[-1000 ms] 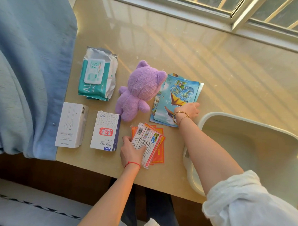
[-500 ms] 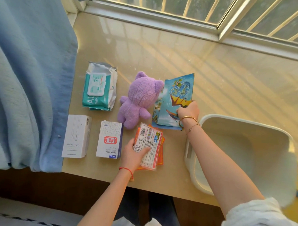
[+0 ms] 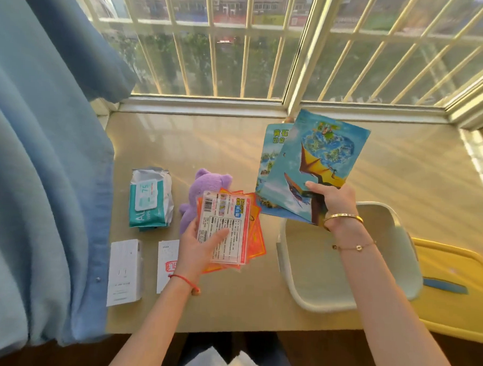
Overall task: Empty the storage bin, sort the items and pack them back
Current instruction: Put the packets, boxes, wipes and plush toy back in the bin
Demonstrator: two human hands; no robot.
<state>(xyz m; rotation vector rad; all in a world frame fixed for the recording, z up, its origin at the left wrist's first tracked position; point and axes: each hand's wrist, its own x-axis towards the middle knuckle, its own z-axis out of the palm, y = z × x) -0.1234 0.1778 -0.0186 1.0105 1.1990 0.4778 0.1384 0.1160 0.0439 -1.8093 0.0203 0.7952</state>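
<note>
The storage bin sits on the table at my right, mouth up, and I see nothing inside it. Its long axis runs from the near table edge away toward the window. It lies directly below my right hand, so that hand is the nearer one; my left hand is well to the left of the bin's wall.

My right hand grasps the dinosaur booklets by their lower edge. They stand nearly upright, long axis pointing up and slightly right, lower corner just above the bin's far rim. I judge that a tilt to flat and a short drop would seat them along the bin's length.

My left hand grips a fanned stack of orange packets, thumb across the printed top sheet, long axis tilted away from me. These would need to travel right.

Unpacked on the table: wipes pack, purple plush toy, white box, a smaller red-marked box.
</note>
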